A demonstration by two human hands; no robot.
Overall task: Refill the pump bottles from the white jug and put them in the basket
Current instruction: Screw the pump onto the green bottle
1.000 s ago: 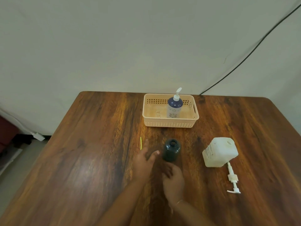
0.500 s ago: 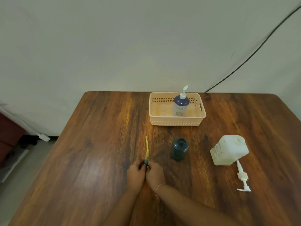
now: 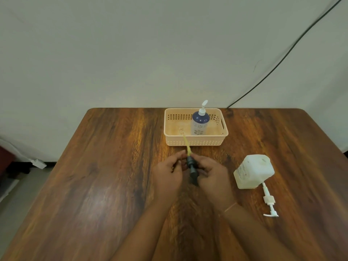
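Observation:
My left hand and my right hand meet above the middle of the table, both gripping a dark pump head. Its yellow dip tube sticks out away from me toward the basket. The dark bottle seen earlier does not show; my hands cover that spot. A blue pump bottle with a white pump stands upright in the peach basket at the table's far edge. The white jug sits to the right of my right hand, untouched.
A loose white pump lies on the wooden table just in front of the jug. A black cable runs down the wall behind. The table's left edge drops to the floor.
Both hands went left of the dark bottle, picked the dark pump head with its yellow tube off the table, and raised it toward the middle. The dark bottle is now out of sight behind them.

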